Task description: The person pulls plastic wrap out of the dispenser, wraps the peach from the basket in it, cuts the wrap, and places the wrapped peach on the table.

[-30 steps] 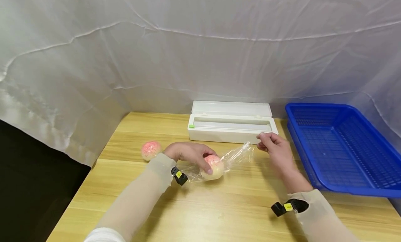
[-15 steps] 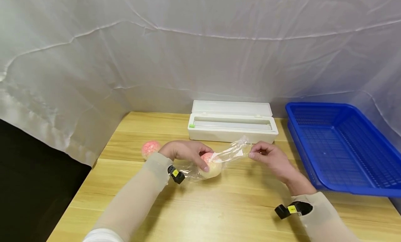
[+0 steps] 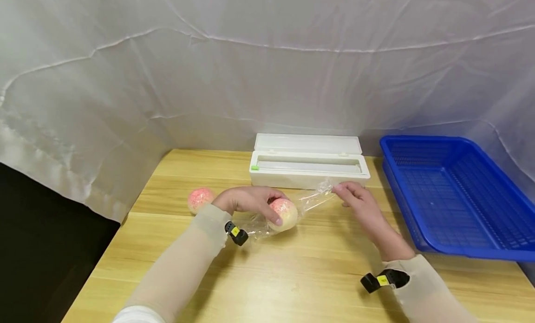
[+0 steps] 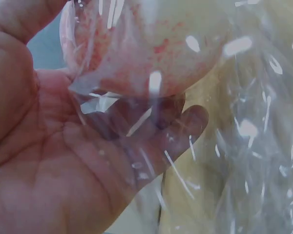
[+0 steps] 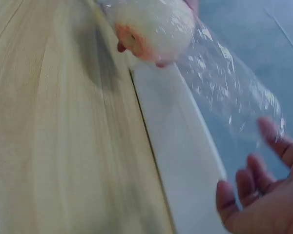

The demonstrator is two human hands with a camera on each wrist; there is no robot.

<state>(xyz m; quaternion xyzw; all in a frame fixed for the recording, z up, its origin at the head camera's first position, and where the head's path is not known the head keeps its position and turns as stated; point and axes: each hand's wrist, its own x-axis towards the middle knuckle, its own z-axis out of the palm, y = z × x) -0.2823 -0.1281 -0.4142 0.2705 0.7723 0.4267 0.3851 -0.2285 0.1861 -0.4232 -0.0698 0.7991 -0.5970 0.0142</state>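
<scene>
My left hand (image 3: 251, 202) grips a pink and cream peach (image 3: 286, 215) above the table, thumb on the near side and the other fingers mostly hidden behind it. Clear cling film (image 4: 244, 126) surrounds the fruit. Loose film lies across my left palm, and a gathered tail (image 3: 313, 200) stretches to the right. By the end of that tail is my right hand (image 3: 360, 202), one fingertip at the film; in the right wrist view its fingers (image 5: 246, 185) are spread and loosely bent. A second peach (image 3: 200, 201) rests on the table beside my left wrist.
A white cling film dispenser box (image 3: 309, 178) stands at the back with its lid (image 3: 309, 143) up. To the right is a blue plastic basket (image 3: 411, 211). The wooden table (image 3: 292, 276) ends at a grey cloth backdrop (image 3: 292, 90).
My right hand came left to the film tail, pinched it half a second ago, then turned upward with its fingers spreading. My left hand keeps its grip, the peach tilting slightly.
</scene>
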